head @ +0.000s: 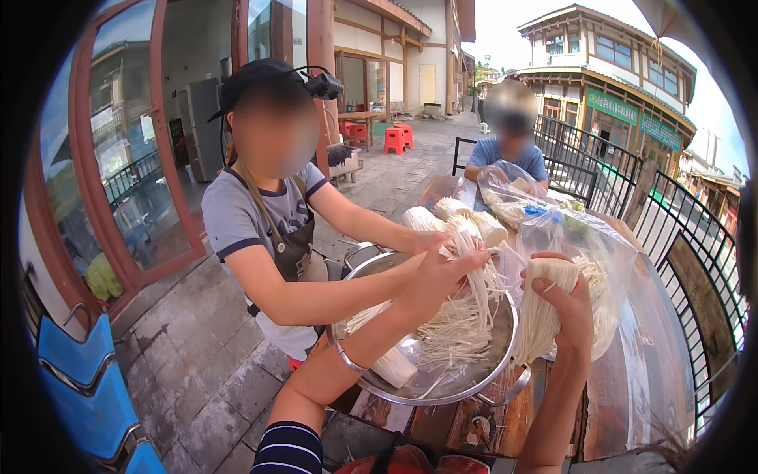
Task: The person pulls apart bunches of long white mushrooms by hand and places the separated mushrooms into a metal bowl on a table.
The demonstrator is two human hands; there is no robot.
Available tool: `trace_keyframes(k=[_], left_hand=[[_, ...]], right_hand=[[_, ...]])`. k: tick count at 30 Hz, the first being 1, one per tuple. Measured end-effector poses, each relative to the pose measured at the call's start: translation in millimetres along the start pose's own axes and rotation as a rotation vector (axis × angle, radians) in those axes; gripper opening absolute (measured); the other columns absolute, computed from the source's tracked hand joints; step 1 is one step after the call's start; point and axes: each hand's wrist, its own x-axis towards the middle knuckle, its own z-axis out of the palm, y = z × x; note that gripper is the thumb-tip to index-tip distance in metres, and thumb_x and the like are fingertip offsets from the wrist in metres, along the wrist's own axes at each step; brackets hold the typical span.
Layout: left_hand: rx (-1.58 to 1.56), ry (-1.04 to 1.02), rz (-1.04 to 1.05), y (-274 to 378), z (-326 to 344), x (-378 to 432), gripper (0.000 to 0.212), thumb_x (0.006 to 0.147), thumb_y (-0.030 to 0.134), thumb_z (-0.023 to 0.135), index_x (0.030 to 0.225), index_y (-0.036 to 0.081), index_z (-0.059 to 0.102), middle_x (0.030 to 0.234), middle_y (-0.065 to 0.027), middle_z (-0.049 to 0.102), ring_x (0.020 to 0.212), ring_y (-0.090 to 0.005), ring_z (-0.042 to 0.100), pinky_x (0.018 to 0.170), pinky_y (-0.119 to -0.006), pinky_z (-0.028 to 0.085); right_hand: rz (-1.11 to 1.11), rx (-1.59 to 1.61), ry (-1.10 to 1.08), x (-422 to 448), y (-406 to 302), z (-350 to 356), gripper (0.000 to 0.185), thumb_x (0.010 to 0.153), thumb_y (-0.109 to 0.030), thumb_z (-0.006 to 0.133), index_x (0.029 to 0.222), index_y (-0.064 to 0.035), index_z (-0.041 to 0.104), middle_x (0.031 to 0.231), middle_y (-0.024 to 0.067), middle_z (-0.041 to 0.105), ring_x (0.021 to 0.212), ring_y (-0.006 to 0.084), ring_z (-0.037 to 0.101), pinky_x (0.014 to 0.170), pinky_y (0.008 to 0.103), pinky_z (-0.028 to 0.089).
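Enoki mushrooms fill part of a wide two-handled metal pan [435, 401] on the wooden table. My left hand [441, 275], with a bracelet on its wrist, grips a loose clump of enoki mushrooms [485, 284] over the pan. A thick bundle of enoki mushrooms [542, 302] is held upright in my right hand [571, 302], cut base up, beside the pan's right rim. Just beyond my left hand are a co-worker's hands, partly hidden, at the same clump. A separate bundle [394, 368] lies at the pan's near left.
Whole enoki bundles [421, 219] stand behind the pan. A clear plastic bag [616, 260] with more mushrooms is at the right. One co-worker stands at the left; another person sits at the table's far end. Blue chairs [89, 391] and a black railing [699, 237] flank the area.
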Motion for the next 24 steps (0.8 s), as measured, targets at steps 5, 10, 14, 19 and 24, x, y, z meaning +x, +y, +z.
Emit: trace_keyframes(k=[5, 10, 14, 19, 24], left_hand=[[-0.243, 0.033, 0.228, 14, -3, 3, 0.014, 0.086, 0.014, 0.058, 0.097, 0.006, 0.054, 0.081, 0.0008, 0.056, 0.068, -0.0038, 0.051, 0.057, -0.018, 0.042], [-0.151, -0.106, 0.005, -4, -1, 9, 0.014, 0.087, 0.013, 0.057, 0.099, 0.007, 0.053, 0.081, 0.0002, 0.057, 0.066, -0.0047, 0.053, 0.051, -0.019, 0.04], [-0.005, -0.256, 0.033, -5, 7, 8, 0.022, 0.085, 0.016, 0.061, 0.103, 0.007, 0.052, 0.083, -0.0002, 0.058, 0.064, -0.0038, 0.053, 0.046, -0.019, 0.038], [0.074, -0.216, 0.021, 7, 19, -3, 0.019, 0.086, 0.013, 0.06, 0.102, 0.004, 0.055, 0.086, -0.0014, 0.059, 0.069, -0.0053, 0.055, 0.051, -0.02, 0.042], [-0.204, -0.079, 0.099, 0, 11, -2, 0.019, 0.086, 0.008, 0.06, 0.102, -0.001, 0.057, 0.086, -0.0044, 0.06, 0.068, -0.0057, 0.055, 0.053, -0.021, 0.044]], right_hand=[[-0.085, 0.08, 0.054, -8, -21, -25, 0.042, 0.07, -0.006, 0.064, 0.109, -0.0009, 0.054, 0.089, 0.0113, 0.062, 0.077, 0.0163, 0.06, 0.068, 0.0281, 0.05], [0.01, 0.047, -0.079, -5, -14, -11, 0.041, 0.069, -0.006, 0.066, 0.108, -0.0004, 0.055, 0.088, 0.0089, 0.063, 0.077, 0.0139, 0.059, 0.068, 0.0269, 0.049], [0.05, -0.066, -0.098, -2, -4, 6, 0.035, 0.069, -0.006, 0.068, 0.103, -0.0019, 0.058, 0.087, 0.0033, 0.062, 0.078, 0.01, 0.058, 0.071, 0.0247, 0.047], [0.044, -0.096, -0.134, -1, -3, 4, 0.033, 0.07, -0.007, 0.068, 0.102, -0.0025, 0.059, 0.088, 0.0026, 0.061, 0.08, 0.0096, 0.057, 0.073, 0.0244, 0.046], [0.077, -0.151, -0.072, -5, -10, 9, 0.034, 0.07, -0.007, 0.067, 0.103, -0.0019, 0.058, 0.091, 0.004, 0.062, 0.082, 0.0103, 0.058, 0.075, 0.0239, 0.045]])
